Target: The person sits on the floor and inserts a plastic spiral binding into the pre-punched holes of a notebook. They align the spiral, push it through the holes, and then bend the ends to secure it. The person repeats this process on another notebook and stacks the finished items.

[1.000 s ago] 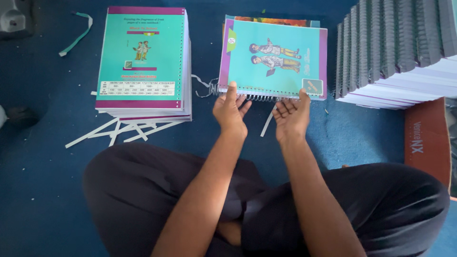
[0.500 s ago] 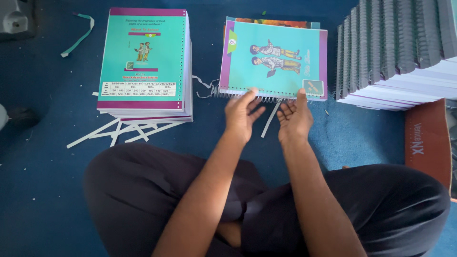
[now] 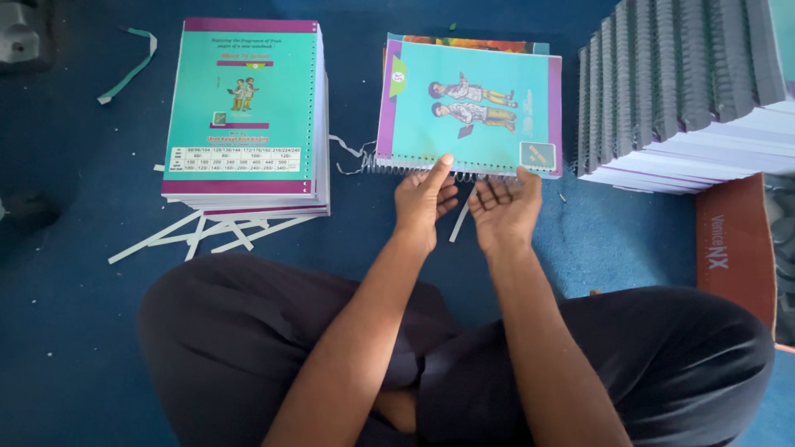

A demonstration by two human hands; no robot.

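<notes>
A second ago both hands lay right on the near edge of the notebook, fingers over its cover. Half a second ago they had drawn back a little toward the person, off the cover and closer together, with a white strip showing between them. Now the left hand [image 3: 424, 201] has gone forward again, its forefinger stretched out so the tip touches the near edge of the notebook [image 3: 470, 108] at the wire spiral [image 3: 414, 168]. The right hand [image 3: 503, 209] is spread, fingertips at the spiral, thumb up against the cover's edge. The white strip [image 3: 460, 222] lies between the wrists.
</notes>
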